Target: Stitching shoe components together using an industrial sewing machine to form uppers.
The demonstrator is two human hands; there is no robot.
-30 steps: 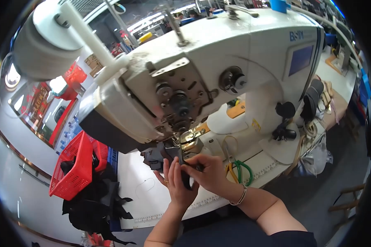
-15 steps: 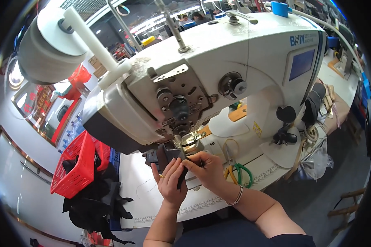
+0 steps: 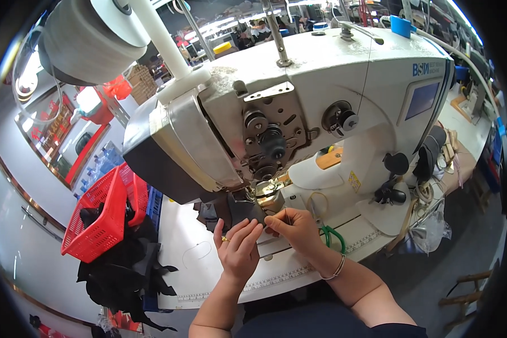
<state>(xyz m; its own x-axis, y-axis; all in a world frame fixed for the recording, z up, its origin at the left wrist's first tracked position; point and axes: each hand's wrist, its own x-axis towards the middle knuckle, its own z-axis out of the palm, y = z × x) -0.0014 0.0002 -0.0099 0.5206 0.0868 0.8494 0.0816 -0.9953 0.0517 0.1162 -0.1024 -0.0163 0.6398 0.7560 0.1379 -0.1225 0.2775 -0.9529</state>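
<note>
A dark grey-brown piece of sheet material (image 3: pixel 239 209) lies under the needle area of a white sewing machine (image 3: pixel 321 73). My left hand (image 3: pixel 238 250) rests at its near edge, fingers stretched out and somewhat apart, with a ring on one finger. Close beside it, my right hand (image 3: pixel 296 228) pinches the material's near right corner between thumb and forefinger. The fingertips of both hands almost meet. Just right of my right hand lie scissors with green handles (image 3: pixel 336 239), partly hidden by the hand and wrist.
A large thread cone (image 3: pixel 93 42) stands at upper left. Red plastic baskets (image 3: pixel 98 217) and black scraps (image 3: pixel 121 276) are left of the table. A printed ruler strip (image 3: pixel 281 277) follows the table's front edge. Dark pieces and tape rolls (image 3: pixel 428 163) lie at right.
The view has shifted, so the machine appears farther right. My left fingers have spread and lie flatter by the edge. My right hand keeps its pinch and now covers more of the scissors.
</note>
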